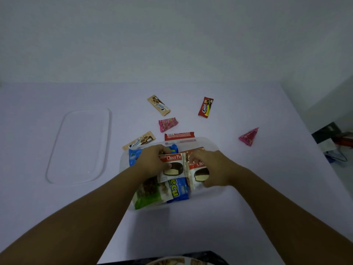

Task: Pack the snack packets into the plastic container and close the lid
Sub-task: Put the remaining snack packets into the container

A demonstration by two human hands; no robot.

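Both forearms reach forward over the near edge of the tabletop [248, 217] and meet above the plastic container [215, 148], which sits toward the near middle of the surface. The left hand [150, 161] lies knuckles up with its fingers curled over the left side of a Choco Pie packet [172, 166], the thumb pressed on the packet's face, so it is gripping that packet. The right hand [212, 167] comes in from the other side, fingers bent down around a second Choco Pie packet [199, 174] that lies just beside the first, touching it along their crimped ends. The container is clear, rounded at its corners and open at the top; inside it a blue packet [179, 190] and a green packet [147, 196] lie under the pies toward the near wall, and another blue packet [133, 156] shows at the far left corner. Its clear lid [80, 146] lies flat on the tabletop, well apart to the left. Beyond the container's far wall, a beige cream biscuit packet [139, 140] and a red bar [179, 135] lie just beside it. Farther back lie a second beige packet [159, 105], a pink packet [167, 124] and a red biscuit packet [206, 107]; a pink triangular packet [248, 136] sits toward the right edge.
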